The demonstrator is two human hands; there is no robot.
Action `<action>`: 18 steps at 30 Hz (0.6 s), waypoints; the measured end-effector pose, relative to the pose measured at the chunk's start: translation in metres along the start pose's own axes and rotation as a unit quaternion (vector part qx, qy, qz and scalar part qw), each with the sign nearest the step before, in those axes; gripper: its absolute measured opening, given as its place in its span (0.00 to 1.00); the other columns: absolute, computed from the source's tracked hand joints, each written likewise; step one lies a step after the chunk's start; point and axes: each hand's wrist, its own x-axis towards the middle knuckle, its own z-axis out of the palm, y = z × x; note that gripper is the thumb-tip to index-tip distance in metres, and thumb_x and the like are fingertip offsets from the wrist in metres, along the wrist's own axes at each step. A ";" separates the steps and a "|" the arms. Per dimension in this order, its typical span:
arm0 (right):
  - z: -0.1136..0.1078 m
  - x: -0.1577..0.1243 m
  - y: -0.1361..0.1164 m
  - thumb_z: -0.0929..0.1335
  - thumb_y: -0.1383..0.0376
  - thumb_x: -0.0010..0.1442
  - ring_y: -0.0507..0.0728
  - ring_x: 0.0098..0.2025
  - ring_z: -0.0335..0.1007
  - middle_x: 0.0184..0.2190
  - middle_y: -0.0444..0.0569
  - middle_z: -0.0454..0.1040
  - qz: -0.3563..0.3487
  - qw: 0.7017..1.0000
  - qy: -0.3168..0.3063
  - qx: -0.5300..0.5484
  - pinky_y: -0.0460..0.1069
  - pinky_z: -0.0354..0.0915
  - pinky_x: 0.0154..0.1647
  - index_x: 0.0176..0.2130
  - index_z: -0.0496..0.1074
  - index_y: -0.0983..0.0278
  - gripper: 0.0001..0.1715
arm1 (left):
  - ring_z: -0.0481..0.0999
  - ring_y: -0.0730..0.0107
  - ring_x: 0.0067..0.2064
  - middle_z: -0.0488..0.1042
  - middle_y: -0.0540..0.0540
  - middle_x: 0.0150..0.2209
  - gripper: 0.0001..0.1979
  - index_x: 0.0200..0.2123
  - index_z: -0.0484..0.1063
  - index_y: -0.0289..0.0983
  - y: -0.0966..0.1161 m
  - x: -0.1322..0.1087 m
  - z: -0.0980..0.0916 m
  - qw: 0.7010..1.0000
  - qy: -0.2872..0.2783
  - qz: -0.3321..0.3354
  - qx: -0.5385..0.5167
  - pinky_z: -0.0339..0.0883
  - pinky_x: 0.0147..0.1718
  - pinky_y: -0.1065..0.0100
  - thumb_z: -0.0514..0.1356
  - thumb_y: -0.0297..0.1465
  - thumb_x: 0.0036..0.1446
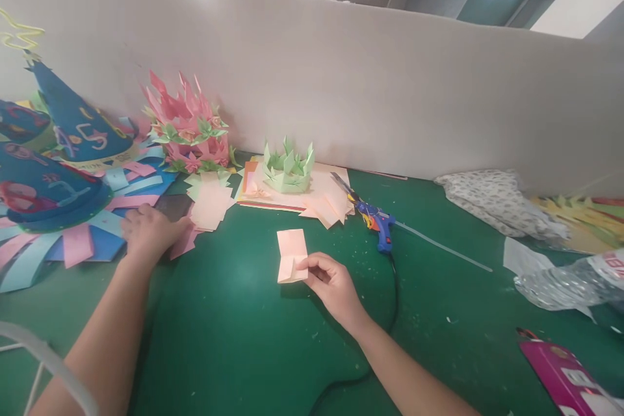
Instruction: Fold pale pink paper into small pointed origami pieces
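Observation:
My right hand [333, 286] pinches the lower right edge of a small folded piece of pale pink paper [292, 244], above the green tabletop. Its upper panel stands open and creases cross the lower part. My left hand [153, 234] reaches to the left, its thumb out and apart from the fingers, over a dark flat object [174, 207] beside the blue board. What lies under its palm is hidden. Just right of that hand are pink paper pieces [182, 245] and a stack of pale paper squares [210, 208].
Blue cone hats [78, 114] stand at left, near pink paper crowns [188, 123]. A green paper crown [287, 172] sits on paper sheets [322, 175]. Rightward lie a blue glue gun [377, 218] with a black cord, a plastic bottle [565, 283] and a magenta item [560, 364].

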 end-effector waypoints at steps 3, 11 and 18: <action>0.000 -0.001 -0.002 0.67 0.68 0.53 0.55 0.40 0.69 0.36 0.47 0.70 0.000 1.000 0.000 -0.003 0.48 0.67 0.42 0.33 0.74 0.61 0.05 | 0.55 0.32 0.54 0.54 0.17 0.52 0.48 0.52 0.48 0.11 0.000 0.002 0.003 1.000 0.005 -0.006 -0.015 0.51 0.48 0.51 0.55 0.49 0.42; 0.001 -0.002 -0.003 0.67 0.69 0.54 0.54 0.39 0.70 0.35 0.47 0.70 -0.008 1.000 0.001 -0.010 0.48 0.67 0.41 0.33 0.74 0.62 0.06 | 0.57 0.36 0.55 0.57 0.21 0.54 0.49 0.57 0.45 0.19 -0.012 -0.004 0.000 0.999 0.018 0.043 0.003 0.51 0.50 0.54 0.53 0.51 0.44; 0.000 -0.002 -0.003 0.67 0.66 0.54 0.55 0.39 0.70 0.36 0.48 0.70 -0.006 1.000 -0.002 -0.007 0.49 0.68 0.41 0.33 0.74 0.62 0.05 | 0.57 0.46 0.55 0.63 0.31 0.49 0.37 0.53 0.59 0.32 -0.035 -0.026 -0.021 0.993 0.033 0.096 0.065 0.50 0.52 0.55 0.50 0.53 0.46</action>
